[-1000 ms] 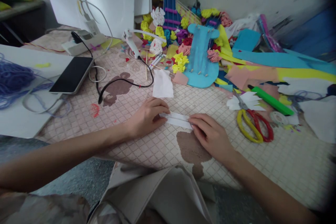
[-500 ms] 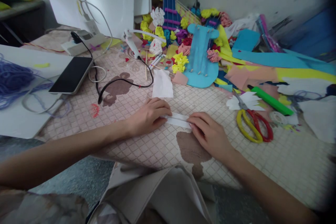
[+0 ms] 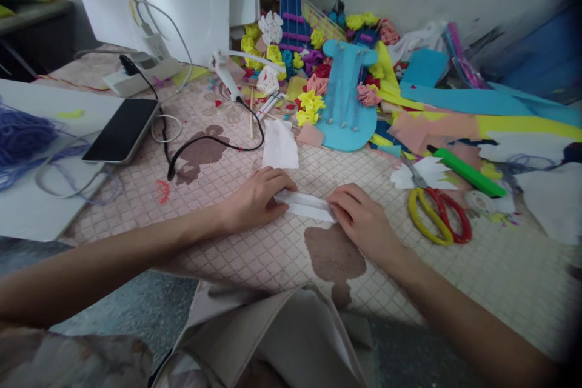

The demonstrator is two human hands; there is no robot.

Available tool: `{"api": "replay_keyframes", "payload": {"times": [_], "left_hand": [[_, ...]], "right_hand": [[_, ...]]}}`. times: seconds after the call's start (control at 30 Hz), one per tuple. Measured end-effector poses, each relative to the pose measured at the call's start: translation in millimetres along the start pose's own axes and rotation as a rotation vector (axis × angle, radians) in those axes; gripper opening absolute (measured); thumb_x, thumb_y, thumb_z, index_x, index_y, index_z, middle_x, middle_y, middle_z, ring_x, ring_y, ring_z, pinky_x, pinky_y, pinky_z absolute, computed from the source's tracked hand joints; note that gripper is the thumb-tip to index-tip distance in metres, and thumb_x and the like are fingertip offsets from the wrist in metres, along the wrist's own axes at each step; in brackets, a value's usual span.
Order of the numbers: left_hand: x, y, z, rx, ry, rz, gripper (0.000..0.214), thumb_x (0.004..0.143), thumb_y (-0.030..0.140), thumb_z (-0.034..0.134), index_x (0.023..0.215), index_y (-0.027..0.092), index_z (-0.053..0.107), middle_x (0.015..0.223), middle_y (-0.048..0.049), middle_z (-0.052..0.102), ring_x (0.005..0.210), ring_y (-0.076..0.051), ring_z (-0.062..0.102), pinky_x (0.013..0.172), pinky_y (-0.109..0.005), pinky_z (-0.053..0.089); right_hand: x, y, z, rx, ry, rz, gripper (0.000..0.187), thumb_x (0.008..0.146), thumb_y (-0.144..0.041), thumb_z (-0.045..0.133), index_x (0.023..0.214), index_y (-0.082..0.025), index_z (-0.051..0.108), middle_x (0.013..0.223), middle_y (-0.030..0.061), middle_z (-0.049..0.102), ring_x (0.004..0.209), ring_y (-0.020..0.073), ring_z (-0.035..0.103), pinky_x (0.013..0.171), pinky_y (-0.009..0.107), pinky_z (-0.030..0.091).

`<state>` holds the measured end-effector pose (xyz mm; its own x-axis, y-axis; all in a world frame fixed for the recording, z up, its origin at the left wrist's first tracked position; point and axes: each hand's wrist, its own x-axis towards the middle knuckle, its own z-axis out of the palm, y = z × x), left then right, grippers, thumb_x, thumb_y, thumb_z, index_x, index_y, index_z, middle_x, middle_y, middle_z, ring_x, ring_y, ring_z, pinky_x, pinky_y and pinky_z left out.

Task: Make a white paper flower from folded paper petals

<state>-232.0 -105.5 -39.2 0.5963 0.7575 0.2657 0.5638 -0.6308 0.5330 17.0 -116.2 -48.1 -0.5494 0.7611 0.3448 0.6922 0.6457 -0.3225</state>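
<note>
A folded strip of white paper (image 3: 309,206) lies just above the tablecloth, stretched between my two hands. Its left end is pinched by my left hand (image 3: 257,199), thumb below and fingers curled over. My right hand (image 3: 359,218) grips the right end the same way, its fingertips bent onto the paper. A crease runs along the strip's length. Behind it, a flat piece of white paper (image 3: 280,144) rests on the cloth. To the right of my right hand lie scissors (image 3: 430,218) with yellow and red handles, their blades over a cut white paper piece (image 3: 422,173).
A glue gun (image 3: 226,76) and its black cord sit behind my left hand. At left are a phone (image 3: 122,131), a power strip (image 3: 140,76) and purple yarn (image 3: 25,136). Paper flowers, a blue cutout (image 3: 348,97) and a green cutter (image 3: 470,173) crowd the back and right.
My right hand has shifted slightly up, its fingers curling over the paper's right end. My left hand stays nearly in place, and more of the strip shows between them.
</note>
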Motion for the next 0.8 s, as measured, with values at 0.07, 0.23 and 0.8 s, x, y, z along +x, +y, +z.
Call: {"api": "replay_keyframes", "payload": {"times": [0.07,0.23,0.8], "left_hand": [[-0.4,0.4,0.1,-0.001,0.0,0.001,0.027,0.075,0.011,0.054,0.102,0.016,0.057,0.101,-0.0071,0.06,0.099,-0.021,0.052,0.09,-0.038,0.042],[-1.4,-1.5,1.0,-0.005,0.028,0.013,0.03,0.075,0.011,0.054,0.104,0.016,0.057,0.104,-0.0079,0.059,0.102,-0.021,0.052,0.09,-0.038,0.043],[6.7,-10.2,4.9,0.005,0.089,0.038,0.017,0.087,0.014,0.049,0.097,0.016,0.063,0.096,-0.0066,0.062,0.093,-0.018,0.055,0.084,-0.032,0.045]], "right_hand": [[-3.3,0.7,0.1,-0.086,-0.026,-0.031,0.021,0.089,-0.013,0.041,0.09,-0.02,0.061,0.097,0.0077,0.06,0.086,0.019,0.059,0.071,0.031,0.051],[-9.0,2.3,-0.6,-0.122,-0.075,-0.056,0.025,0.089,-0.013,0.04,0.094,-0.02,0.063,0.101,0.0082,0.062,0.088,0.0199,0.059,0.073,0.033,0.051],[-2.6,2.0,0.3,-0.001,0.013,-0.021,0.016,0.09,-0.014,0.043,0.094,-0.021,0.057,0.095,0.0063,0.058,0.089,0.0184,0.058,0.078,0.034,0.051]]}}
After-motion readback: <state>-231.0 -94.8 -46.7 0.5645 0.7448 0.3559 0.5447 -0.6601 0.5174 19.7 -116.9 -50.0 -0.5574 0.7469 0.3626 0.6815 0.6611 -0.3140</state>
